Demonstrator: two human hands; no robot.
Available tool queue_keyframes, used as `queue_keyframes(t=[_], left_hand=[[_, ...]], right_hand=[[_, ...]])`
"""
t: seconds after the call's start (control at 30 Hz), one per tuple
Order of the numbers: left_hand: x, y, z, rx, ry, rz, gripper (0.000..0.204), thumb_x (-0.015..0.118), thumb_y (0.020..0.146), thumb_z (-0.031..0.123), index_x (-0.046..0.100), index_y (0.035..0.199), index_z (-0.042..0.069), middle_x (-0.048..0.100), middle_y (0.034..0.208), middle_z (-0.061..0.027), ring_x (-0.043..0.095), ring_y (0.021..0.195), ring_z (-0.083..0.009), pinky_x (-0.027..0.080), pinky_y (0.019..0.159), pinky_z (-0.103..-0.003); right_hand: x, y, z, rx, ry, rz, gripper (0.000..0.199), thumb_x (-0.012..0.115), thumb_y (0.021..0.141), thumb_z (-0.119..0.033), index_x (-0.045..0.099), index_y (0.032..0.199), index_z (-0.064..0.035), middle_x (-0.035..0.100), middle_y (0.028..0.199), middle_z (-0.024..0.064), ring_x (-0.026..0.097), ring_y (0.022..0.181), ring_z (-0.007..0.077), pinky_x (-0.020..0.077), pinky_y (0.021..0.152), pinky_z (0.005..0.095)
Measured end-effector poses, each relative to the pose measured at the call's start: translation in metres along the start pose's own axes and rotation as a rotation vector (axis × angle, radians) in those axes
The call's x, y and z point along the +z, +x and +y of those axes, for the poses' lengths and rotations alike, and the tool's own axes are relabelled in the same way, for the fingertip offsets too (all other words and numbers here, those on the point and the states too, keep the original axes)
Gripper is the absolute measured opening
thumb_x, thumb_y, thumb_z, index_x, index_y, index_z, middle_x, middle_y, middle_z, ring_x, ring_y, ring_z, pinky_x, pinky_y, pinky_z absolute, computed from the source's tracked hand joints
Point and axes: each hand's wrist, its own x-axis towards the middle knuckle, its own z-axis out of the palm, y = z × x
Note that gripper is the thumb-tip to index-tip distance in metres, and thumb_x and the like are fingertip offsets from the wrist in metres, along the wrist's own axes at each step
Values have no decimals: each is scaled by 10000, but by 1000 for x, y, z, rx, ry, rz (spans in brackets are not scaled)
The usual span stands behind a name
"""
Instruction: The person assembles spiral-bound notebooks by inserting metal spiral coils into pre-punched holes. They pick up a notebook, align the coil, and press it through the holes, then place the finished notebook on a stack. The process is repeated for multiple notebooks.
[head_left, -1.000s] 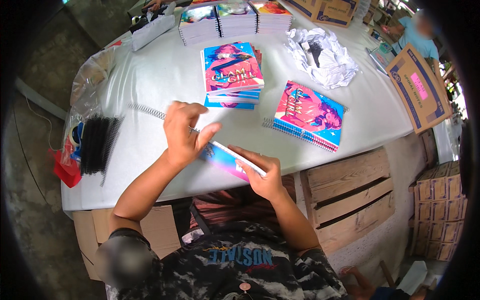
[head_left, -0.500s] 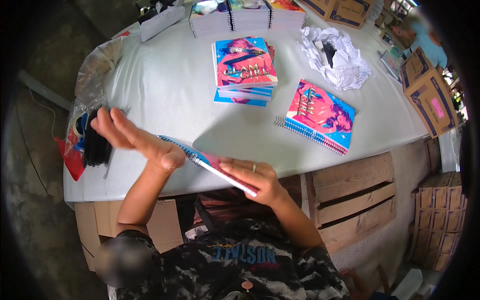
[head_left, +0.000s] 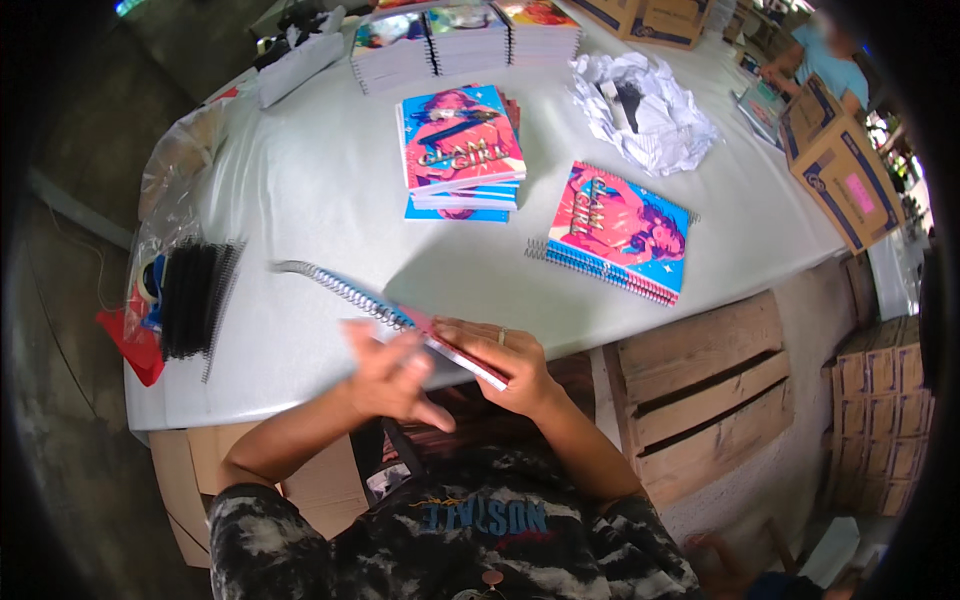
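Observation:
A pink and blue notebook is tilted on its edge near the table's front, gripped by my right hand. A black spiral coil runs along its upper edge, and its loose end sticks out to the left over the table. My left hand, slightly blurred, is beside the notebook's left end with fingers spread and nothing in them. Whether its fingertips touch the coil, I cannot tell. To the right lie spiral-bound notebooks in a small pile. Farther back stands a stack of matching notebooks.
A bundle of black coils lies at the left edge, by a red piece and clear plastic. Crumpled white paper and thick bound books sit at the back. Cardboard boxes and another person are right.
My left hand has swung down and to the right, from raised above the coil to beside the notebook. My right hand keeps its hold. The whole view has shifted slightly.

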Motion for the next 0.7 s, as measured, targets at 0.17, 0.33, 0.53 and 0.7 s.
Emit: queue_keyframes(t=[0.17,0.33,0.53,0.7], left_hand=[[18,-3,-8,-318,-42,106,1075,421,722,769,203,1374,-58,54,1450,-262,89,1321,-463,87,1005,-647],[5,7,4,-20,171,96,1095,334,710,815,261,1347,-73,152,1402,-316,119,1294,-514,72,1002,-652],[37,-14,21,-241,-90,-46,994,291,761,786,346,1337,-21,140,1419,-309,67,1345,-459,-19,1042,-601],[-3,51,1,-12,185,80,1009,230,776,782,251,1378,-27,165,1437,-272,120,1342,-430,13,1051,-593]], right_hand=[[14,-3,-10,67,50,1,460,611,684,88,598,1129,-26,623,1105,125,625,979,263,507,816,354],[7,-7,-1,33,15,38,474,612,677,89,598,1134,-35,632,1078,131,633,955,268,511,796,347],[9,-4,-2,118,58,56,460,613,679,82,597,1128,-20,632,1072,140,630,957,279,512,793,349],[0,-2,-10,87,7,41,367,588,732,86,619,1088,3,641,1064,146,635,968,267,502,817,333]])
